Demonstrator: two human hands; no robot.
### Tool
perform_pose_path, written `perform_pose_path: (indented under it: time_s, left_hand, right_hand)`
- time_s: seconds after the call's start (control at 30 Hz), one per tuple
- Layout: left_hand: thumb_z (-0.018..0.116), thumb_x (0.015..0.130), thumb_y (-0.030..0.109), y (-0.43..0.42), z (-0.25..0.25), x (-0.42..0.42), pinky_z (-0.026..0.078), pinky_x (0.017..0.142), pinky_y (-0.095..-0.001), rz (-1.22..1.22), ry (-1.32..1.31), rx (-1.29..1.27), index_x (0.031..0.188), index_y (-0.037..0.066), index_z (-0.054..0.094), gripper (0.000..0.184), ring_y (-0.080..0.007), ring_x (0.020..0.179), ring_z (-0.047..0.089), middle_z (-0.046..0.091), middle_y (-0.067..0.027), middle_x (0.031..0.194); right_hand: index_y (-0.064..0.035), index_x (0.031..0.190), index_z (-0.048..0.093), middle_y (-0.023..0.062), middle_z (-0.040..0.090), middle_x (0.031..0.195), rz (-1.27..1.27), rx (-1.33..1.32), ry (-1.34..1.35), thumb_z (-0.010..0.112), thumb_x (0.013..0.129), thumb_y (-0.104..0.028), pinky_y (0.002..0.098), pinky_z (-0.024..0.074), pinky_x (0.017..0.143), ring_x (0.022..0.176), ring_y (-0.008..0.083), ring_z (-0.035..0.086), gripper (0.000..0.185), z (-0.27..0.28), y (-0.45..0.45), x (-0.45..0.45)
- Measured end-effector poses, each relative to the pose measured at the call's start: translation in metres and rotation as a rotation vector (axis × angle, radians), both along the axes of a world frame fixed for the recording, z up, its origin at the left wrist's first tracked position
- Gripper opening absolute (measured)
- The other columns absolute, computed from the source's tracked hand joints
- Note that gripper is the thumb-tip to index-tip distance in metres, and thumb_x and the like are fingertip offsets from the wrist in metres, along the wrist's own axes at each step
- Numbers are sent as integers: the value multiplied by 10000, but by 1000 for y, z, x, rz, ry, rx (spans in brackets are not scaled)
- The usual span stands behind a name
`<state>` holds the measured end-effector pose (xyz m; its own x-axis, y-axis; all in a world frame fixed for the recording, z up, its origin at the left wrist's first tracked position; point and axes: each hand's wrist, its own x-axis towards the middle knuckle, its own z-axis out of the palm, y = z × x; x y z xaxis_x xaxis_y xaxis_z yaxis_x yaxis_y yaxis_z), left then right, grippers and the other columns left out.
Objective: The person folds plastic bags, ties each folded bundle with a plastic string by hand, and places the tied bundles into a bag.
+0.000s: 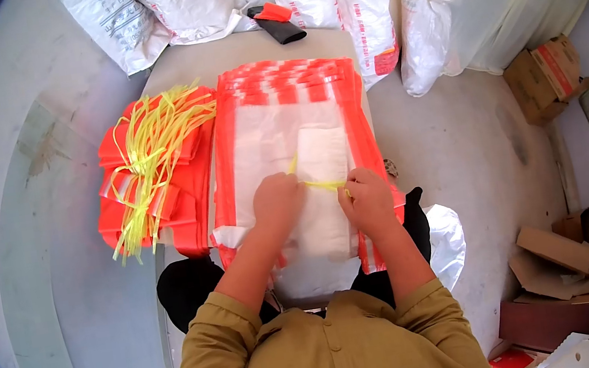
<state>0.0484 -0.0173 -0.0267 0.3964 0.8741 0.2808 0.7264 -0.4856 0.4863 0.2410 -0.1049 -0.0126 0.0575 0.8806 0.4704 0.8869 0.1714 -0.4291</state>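
Observation:
A yellow plastic strip [325, 184] runs across a white folded bundle [322, 151] between my two hands. My left hand [278, 203] is closed at the strip's left part, by the bundle's left side; its fingertips are partly hidden. With its fingers pinched, my right hand [371, 199] grips the strip's right part. Under both hands lies a stack of red-edged, whitish plastic bags [246, 138]. Left of this stack are folded red bags [189, 192], with a bunch of loose yellow strips [153, 152] draped over them.
The work table [323, 41] carries a black and red item [278, 25] at its far end. Full white sacks [369, 20] stand behind it. Cardboard boxes [545, 79] sit on the floor at right, with opened cardboard [562, 266] nearer. A white plastic bag [447, 245] lies beside my right knee.

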Motion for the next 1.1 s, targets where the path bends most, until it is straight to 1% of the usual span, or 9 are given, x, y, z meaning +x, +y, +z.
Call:
perform_pose_path:
  time_s: [0.1, 0.2, 0.3, 0.4, 0.5, 0.73, 0.87, 0.97, 1.1]
  left_hand:
    - [658, 889, 212, -1, 2, 3, 508, 726, -513, -3, 6, -11, 753, 17, 670, 237, -381, 808, 638, 652, -162, 784]
    - [652, 892, 208, -1, 2, 5, 508, 727, -516, -8, 9, -17, 752, 18, 669, 236, -383, 808, 637, 653, -164, 785]
    - [622, 897, 200, 0, 2, 6, 525, 752, -506, 0, 70, -46, 779, 26, 696, 223, -376, 835, 656, 676, -161, 819]
    - [612, 898, 210, 2, 0, 3, 533, 760, -504, 9, 91, -52, 793, 29, 711, 231, -374, 849, 668, 689, -167, 842]
    - [650, 893, 211, 5, 2, -3, 521, 742, -504, 15, 61, -60, 786, 29, 698, 216, -376, 834, 657, 682, -162, 828]
    - [672, 891, 218, -18, 43, -3, 514, 734, -491, -105, -106, -262, 810, 43, 690, 194, -376, 840, 660, 687, -160, 852]
    - [665, 891, 190, -40, 55, 10, 520, 732, -479, -299, -34, -126, 876, 69, 679, 123, -382, 829, 658, 688, -132, 854]
    - [639, 889, 83, -44, 69, 6, 533, 768, -455, -444, -168, -138, 946, 61, 703, 88, -370, 902, 670, 704, -126, 959]
    - [628, 870, -8, -28, 60, 7, 546, 813, -409, -346, -538, -177, 1065, 51, 724, 225, -347, 998, 672, 698, -129, 1121]
  right_hand:
    - [-17, 849, 707, 109, 686, 969, -88, -110, 394, 707, 884, -144, 407, 537, 760, 857, 302, 665, 131, 3, 4, -5]
    - [9, 874, 731, 62, 671, 789, -96, -180, 814, 653, 958, -189, 310, 481, 656, 690, 153, 610, 229, 5, 19, -11]
    - [36, 898, 738, 37, 630, 701, 67, -485, 952, 630, 984, -252, 301, 483, 650, 663, 109, 585, 319, 21, 26, -19]
    - [35, 901, 733, 84, 649, 712, 96, -508, 581, 613, 991, -287, 331, 486, 647, 648, 172, 602, 355, 9, 34, -18]
    - [21, 893, 708, 234, 676, 835, 27, -473, 367, 629, 952, -339, 454, 520, 739, 815, 383, 671, 373, 7, 37, -15]
    - [-17, 885, 668, 209, 677, 922, 50, -460, 269, 653, 912, -270, 479, 517, 784, 902, 411, 655, 255, 18, 29, -22]
    - [-45, 969, 661, 163, 683, 960, 52, -363, 199, 684, 875, -201, 420, 522, 779, 908, 370, 657, 184, 9, 23, -25]
    - [-55, 996, 656, 160, 676, 988, 87, -287, 261, 656, 903, -197, 432, 524, 807, 942, 381, 654, 170, 2, 20, -20]
    - [-62, 1014, 658, 166, 661, 983, 143, -149, 453, 629, 952, -181, 453, 523, 814, 951, 399, 647, 137, -5, 19, -21]
